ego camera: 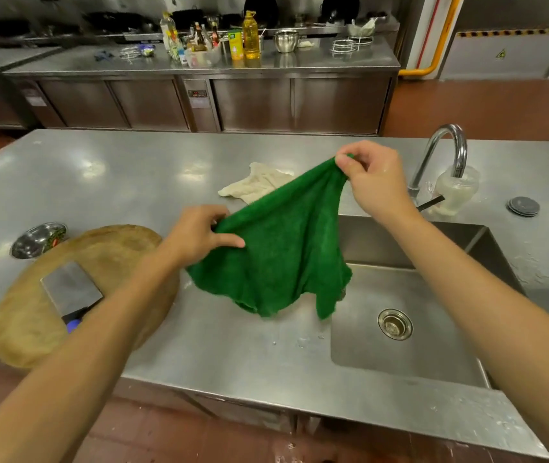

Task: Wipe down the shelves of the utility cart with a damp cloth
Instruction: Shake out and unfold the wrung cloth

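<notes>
— Since you have that green cloth up in the air, where exactly is it, and how are you holding it?

— It hangs between my hands, over the edge where the counter meets the sink. My left hand pinches one corner low down, thumb and fingers closed on the fabric. My right hand pinches the opposite corner higher up, near the faucet. Both are clamped on the cloth; neither is loose.

— What makes this step go well?

— I judge I'm opening it out, ready to fold. I'd draw the corners apart until the bunching goes, then check it's damp rather than dripping. There are droplets on the steel below it, so I'd wring over the basin if it feels too wet. Then I'd fold it into a flat pad, which gives me several clean faces for the shelves. The cart isn't in my view, so I reckon the wiping hasn't begun.

— Anything readable around you?

— Very little. A yellow-green canister on the back counter carries print, too small to read. The oil bottle beside it has a label I can't make out. A control panel on the cabinet shows red digits, blurred. Far right there's a yellow warning triangle, no words legible.
</notes>
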Tool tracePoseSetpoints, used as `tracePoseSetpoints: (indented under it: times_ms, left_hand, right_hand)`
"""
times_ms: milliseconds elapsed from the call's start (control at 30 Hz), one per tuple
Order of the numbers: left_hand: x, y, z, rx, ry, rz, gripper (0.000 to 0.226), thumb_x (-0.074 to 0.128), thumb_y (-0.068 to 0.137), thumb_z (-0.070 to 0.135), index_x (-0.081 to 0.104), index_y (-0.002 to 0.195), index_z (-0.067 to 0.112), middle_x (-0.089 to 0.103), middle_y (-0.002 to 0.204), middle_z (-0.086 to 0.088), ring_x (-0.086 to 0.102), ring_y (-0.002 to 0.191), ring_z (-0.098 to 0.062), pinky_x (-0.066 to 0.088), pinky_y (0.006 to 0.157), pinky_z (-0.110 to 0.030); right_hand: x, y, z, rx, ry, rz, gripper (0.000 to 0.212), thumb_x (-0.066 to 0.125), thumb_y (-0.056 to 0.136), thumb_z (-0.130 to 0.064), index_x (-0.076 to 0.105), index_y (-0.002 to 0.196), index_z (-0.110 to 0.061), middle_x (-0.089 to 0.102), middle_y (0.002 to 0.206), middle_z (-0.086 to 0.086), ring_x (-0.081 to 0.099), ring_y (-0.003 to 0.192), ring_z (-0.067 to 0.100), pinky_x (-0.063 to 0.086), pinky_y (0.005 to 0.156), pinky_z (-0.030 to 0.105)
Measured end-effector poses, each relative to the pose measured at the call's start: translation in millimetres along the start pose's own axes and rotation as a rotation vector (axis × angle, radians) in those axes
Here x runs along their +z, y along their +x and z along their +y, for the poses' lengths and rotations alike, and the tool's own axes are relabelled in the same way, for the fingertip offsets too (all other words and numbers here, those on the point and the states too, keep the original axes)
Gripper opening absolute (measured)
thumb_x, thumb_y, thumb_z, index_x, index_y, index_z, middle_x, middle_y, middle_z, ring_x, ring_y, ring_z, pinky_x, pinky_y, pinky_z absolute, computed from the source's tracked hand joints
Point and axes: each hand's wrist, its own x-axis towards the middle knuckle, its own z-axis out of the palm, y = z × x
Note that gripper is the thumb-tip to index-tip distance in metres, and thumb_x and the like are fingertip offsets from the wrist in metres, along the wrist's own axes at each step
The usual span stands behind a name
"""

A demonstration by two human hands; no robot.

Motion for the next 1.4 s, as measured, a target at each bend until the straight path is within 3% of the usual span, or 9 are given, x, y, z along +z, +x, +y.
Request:
tracePoseSetpoints:
  times_ms: [200, 433, 600, 800, 1000, 1067, 1133, 1233, 1400]
  left_hand:
    - [-14.1, -4.5, -1.6, 0.085, 0.251, -0.04, 0.03, 0.081, 0.074, 0.049, 0.061, 0.082, 0.028, 0.059, 0.067, 0.013, 0.055, 0.065, 0.0, 0.036, 0.054, -0.023]
    - [67.0, -72.9, -47.1, 0.027, 0.319, -0.473, 0.023, 0.08, 0.082, 0.023, 0.062, 0.094, 0.012, 0.055, 0.09, 0.004, 0.054, 0.084, -0.017, 0.041, 0.076, -0.032]
    - [114.4, -108.7, -74.7, -0.03, 0.317, -0.68, 0.018, 0.07, 0.09, 0.018, 0.056, 0.101, 0.016, 0.06, 0.101, 0.0, 0.055, 0.094, -0.02, 0.039, 0.081, -0.031]
    - [118.8, -92.1, -80.7, -0.098, 0.17, -0.536, 0.016, 0.067, 0.093, 0.013, 0.067, 0.108, 0.019, 0.069, 0.095, 0.005, 0.064, 0.093, -0.019, 0.042, 0.075, -0.031]
    - [154.3, -34.4, -83.3, -0.182, 0.266, -0.324, 0.04, 0.066, 0.093, 0.017, 0.058, 0.132, 0.017, 0.064, 0.128, -0.008, 0.058, 0.118, -0.032, 0.048, 0.098, -0.044]
    - [172.4, -25.1, -85.9, -0.221, 0.308, -0.304, 0.046, 0.062, 0.093, 0.013, 0.053, 0.139, 0.016, 0.056, 0.135, -0.011, 0.051, 0.124, -0.034, 0.046, 0.1, -0.044]
    - [187.7, -27.8, -85.3, -0.245, 0.316, -0.299, 0.046, 0.059, 0.094, 0.013, 0.051, 0.139, 0.016, 0.052, 0.136, -0.011, 0.049, 0.125, -0.033, 0.048, 0.097, -0.043]
    - [209.9, -44.2, -82.7, -0.174, 0.368, -0.392, 0.033, 0.062, 0.094, 0.033, 0.057, 0.123, 0.019, 0.051, 0.121, -0.005, 0.051, 0.115, -0.027, 0.049, 0.084, -0.037]
    - [228.4, -81.7, -93.0, -0.059, 0.442, -0.731, 0.058, 0.072, 0.081, 0.053, 0.054, 0.126, 0.021, 0.048, 0.118, -0.002, 0.046, 0.109, -0.022, 0.044, 0.089, -0.034]
  right_hand:
    - [-11.1, -29.6, 14.7, 0.02, 0.022, -0.01, 0.021, 0.059, 0.094, -0.021, 0.062, 0.085, -0.04, 0.066, 0.083, -0.016, 0.062, 0.08, 0.006, 0.051, 0.076, 0.023]
    - [-11.6, -159.5, 85.9, 0.244, -0.08, -0.247, 0.016, 0.064, 0.091, -0.01, 0.067, 0.084, -0.025, 0.065, 0.072, -0.007, 0.056, 0.067, 0.012, 0.042, 0.064, 0.025]
    - [-8.2, -214.5, 125.6, 0.442, -0.113, -0.395, 0.009, 0.064, 0.093, -0.012, 0.068, 0.085, -0.015, 0.065, 0.075, 0.013, 0.06, 0.075, 0.032, 0.048, 0.07, 0.042]
    - [5.4, -198.3, 150.6, 0.565, -0.122, -0.343, 0.008, 0.064, 0.093, -0.017, 0.07, 0.092, -0.013, 0.069, 0.081, 0.007, 0.064, 0.075, 0.029, 0.055, 0.073, 0.044]
    - [32.8, -153.5, 190.5, 0.658, -0.121, -0.228, 0.007, 0.063, 0.094, -0.017, 0.068, 0.098, -0.018, 0.072, 0.094, 0.007, 0.067, 0.072, 0.015, 0.049, 0.054, 0.012]
    - [39.9, -149.5, 205.1, 0.661, -0.211, -0.313, 0.024, 0.06, 0.094, -0.011, 0.065, 0.118, -0.012, 0.069, 0.116, 0.009, 0.067, 0.097, 0.02, 0.056, 0.082, 0.026]
    - [43.6, -153.0, 214.6, 0.555, -0.371, -0.433, 0.04, 0.058, 0.093, -0.008, 0.057, 0.133, -0.012, 0.061, 0.133, 0.006, 0.056, 0.121, 0.022, 0.043, 0.105, 0.034]
    - [49.0, -170.8, 219.3, 0.382, -0.477, -0.664, 0.031, 0.061, 0.092, -0.018, 0.065, 0.123, -0.021, 0.063, 0.124, 0.001, 0.055, 0.116, 0.021, 0.04, 0.098, 0.029]
    - [63.1, -217.6, 223.2, 0.341, -0.514, -0.991, 0.038, 0.067, 0.088, -0.04, 0.061, 0.122, -0.024, 0.05, 0.117, -0.003, 0.049, 0.108, 0.015, 0.043, 0.092, 0.032]
